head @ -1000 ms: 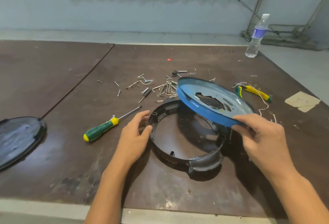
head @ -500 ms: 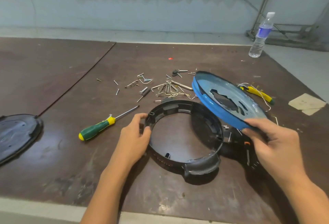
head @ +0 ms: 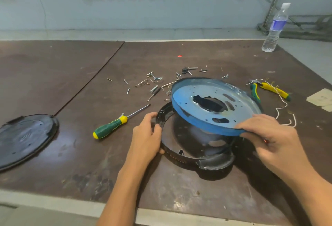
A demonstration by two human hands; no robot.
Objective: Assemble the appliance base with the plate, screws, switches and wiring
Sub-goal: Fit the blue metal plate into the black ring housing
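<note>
A black ring-shaped appliance base (head: 183, 153) lies on the brown table. My left hand (head: 146, 135) grips its left rim, thumb inside. My right hand (head: 269, 135) pinches the near edge of a round blue-filmed metal plate (head: 203, 100), which hangs tilted over the base's right half with its far side higher. The plate has a ragged hole in the middle and several small holes. Loose screws (head: 154, 89) lie scattered behind the base. White wiring (head: 285, 116) trails on the table to the right.
A green and yellow screwdriver (head: 115, 123) lies left of the base. Yellow-green pliers (head: 269, 89) rest at the right, near tan paper (head: 321, 98). A black round cover (head: 23, 137) sits at the far left. A water bottle (head: 274, 28) stands at the back right corner.
My right hand has swung the plate back leftward and lowered its tilt, so it now hangs over the base's right half. My left hand stays on the base rim.
</note>
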